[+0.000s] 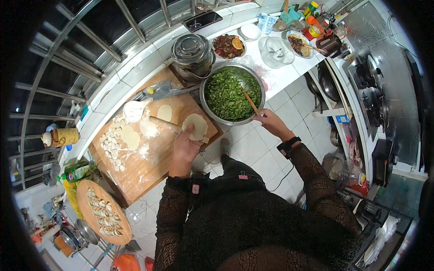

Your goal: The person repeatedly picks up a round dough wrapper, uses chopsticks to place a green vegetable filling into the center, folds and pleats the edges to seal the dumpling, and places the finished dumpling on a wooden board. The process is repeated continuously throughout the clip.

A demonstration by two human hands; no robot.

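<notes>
On the open palm side of my left hand [186,147] lies a round dough wrapper [197,127], with the thumb pressed on it. My right hand [271,123] grips wooden chopsticks [250,101], their tips sunk in chopped green filling [225,95]. That filling sits in a wide steel bowl [202,101] in front of me. Beneath my left hand, a rolling pin [165,124] lies on the floured wooden board [159,152]. Rolled wrappers [130,137] and several small dough pieces [110,144] are spread over the board's left part.
A lidded steel pot [193,54] stands behind the board, near a cleaver [162,90]. Filled dumplings [103,213] rest in rows on a round wooden board [84,196] at lower left. Plates of food [229,46] line the white counter [288,76]. A stove [371,101] is at right.
</notes>
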